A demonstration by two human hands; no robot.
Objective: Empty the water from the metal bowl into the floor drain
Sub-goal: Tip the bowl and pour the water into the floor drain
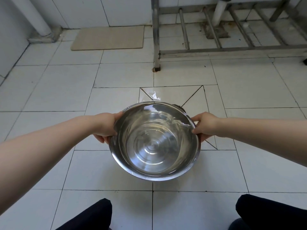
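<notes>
Both hands, left (106, 127) and right (205, 126), grip the tilted bowl (154, 146), pouring water (153, 97) toward the drain (181, 107); next, probably tip further.

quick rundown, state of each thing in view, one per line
metal bowl: tipped away from the person, held over the floor
water: spilling over the bowl's far rim
left hand: grips the bowl's left rim
right hand: grips the bowl's right rim
floor drain: mostly hidden behind the bowl
</notes>
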